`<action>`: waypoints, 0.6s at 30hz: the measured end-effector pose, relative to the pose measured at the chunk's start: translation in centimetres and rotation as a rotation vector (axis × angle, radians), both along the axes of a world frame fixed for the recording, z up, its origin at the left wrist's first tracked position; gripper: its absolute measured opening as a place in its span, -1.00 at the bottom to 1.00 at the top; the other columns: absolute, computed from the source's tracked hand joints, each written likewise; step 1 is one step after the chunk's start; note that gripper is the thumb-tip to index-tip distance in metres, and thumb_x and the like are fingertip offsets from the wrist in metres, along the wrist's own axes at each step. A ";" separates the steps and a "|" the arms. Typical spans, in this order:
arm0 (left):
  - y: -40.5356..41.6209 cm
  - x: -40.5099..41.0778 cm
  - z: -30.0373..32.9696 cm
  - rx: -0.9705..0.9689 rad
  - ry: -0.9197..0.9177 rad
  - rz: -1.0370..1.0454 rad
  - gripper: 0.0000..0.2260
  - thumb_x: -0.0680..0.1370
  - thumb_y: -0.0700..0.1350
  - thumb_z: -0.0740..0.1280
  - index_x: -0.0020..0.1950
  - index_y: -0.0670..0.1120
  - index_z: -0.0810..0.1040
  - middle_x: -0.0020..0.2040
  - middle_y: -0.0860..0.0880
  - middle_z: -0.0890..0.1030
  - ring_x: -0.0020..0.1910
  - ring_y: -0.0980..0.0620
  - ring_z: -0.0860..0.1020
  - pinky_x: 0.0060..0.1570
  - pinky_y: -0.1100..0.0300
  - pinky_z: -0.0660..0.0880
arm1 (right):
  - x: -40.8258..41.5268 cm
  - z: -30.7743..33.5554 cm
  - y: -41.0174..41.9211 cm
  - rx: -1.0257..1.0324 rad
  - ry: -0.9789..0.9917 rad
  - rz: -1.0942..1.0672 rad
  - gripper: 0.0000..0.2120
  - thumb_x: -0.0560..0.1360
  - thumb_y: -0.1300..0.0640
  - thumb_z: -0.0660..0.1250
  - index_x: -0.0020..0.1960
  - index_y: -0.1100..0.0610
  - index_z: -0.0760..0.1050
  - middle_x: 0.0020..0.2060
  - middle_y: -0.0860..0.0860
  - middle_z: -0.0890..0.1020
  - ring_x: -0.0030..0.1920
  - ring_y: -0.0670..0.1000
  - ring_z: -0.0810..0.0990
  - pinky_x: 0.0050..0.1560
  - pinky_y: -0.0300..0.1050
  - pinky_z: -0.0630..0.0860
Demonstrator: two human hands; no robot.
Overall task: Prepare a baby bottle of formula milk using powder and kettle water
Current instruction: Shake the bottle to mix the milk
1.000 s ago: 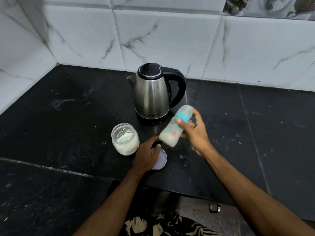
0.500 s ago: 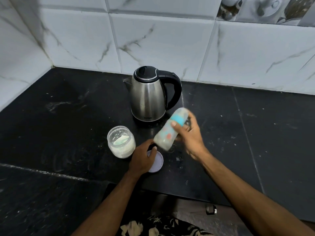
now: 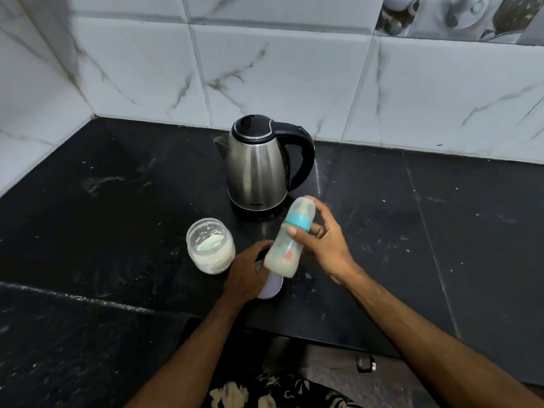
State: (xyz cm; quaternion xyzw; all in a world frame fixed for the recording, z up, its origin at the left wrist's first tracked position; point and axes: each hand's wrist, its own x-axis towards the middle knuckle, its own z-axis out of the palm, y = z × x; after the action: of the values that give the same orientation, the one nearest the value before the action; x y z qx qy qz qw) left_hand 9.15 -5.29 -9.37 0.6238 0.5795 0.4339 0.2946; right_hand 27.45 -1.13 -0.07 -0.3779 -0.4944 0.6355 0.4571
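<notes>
My right hand (image 3: 323,242) grips a baby bottle (image 3: 287,245) with a teal collar and clear cap, tilted with its base toward me; milky liquid fills its lower part. My left hand (image 3: 245,273) rests on a round pale lid (image 3: 272,287) lying flat on the black counter, fingers curled over its far edge. An open glass jar (image 3: 210,245) of white powder stands just left of that hand. Behind them stands a steel kettle (image 3: 256,166) with a black lid and handle, spout pointing left.
The black stone counter (image 3: 441,231) runs to white marble-patterned wall tiles (image 3: 279,78) at the back and left, with white specks scattered on it. Its front edge steps toward me at the left. A small dark object (image 3: 366,363) lies on the floor below.
The bottle in my right hand has swung from leaning left to more upright and shifted slightly, blurred by motion. My left hand stays on the lid. The camera has tilted a little.
</notes>
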 end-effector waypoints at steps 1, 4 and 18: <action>0.0 0.0 -0.1 0.013 0.032 0.015 -0.73 0.53 -0.14 0.33 0.23 0.01 0.57 0.12 0.15 0.64 0.10 0.21 0.60 0.10 0.43 0.43 | 0.0 0.5 0.6 -0.017 0.057 -0.088 -0.35 0.37 0.14 0.56 0.37 -0.07 0.37 -0.03 0.03 0.72 -0.02 0.07 0.72 -0.15 -0.05 0.65; 0.1 0.2 -0.1 0.017 0.070 0.046 -0.72 0.55 -0.15 0.26 0.23 -0.09 0.59 0.17 0.09 0.64 0.16 0.22 0.57 0.19 0.46 0.38 | 0.2 1.5 2.4 -0.116 0.231 -0.299 -0.34 0.40 0.12 0.51 0.43 0.05 0.30 -0.09 0.01 0.73 -0.02 0.10 0.71 -0.12 0.06 0.67; 0.2 0.0 -0.3 -0.014 0.059 0.044 -0.73 0.54 -0.18 0.34 0.23 -0.02 0.58 0.09 0.25 0.64 0.05 0.31 0.56 0.06 0.53 0.38 | -0.1 0.9 1.0 -0.050 0.052 -0.063 -0.38 0.37 0.13 0.57 0.34 -0.12 0.40 0.01 0.11 0.71 -0.01 0.13 0.71 -0.15 0.02 0.66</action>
State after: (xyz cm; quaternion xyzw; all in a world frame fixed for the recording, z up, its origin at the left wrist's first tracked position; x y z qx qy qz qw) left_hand 9.15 -5.07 -9.69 0.6213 0.6047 0.4175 0.2722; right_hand 27.31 -0.18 0.84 -0.3881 -0.4542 0.6426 0.4798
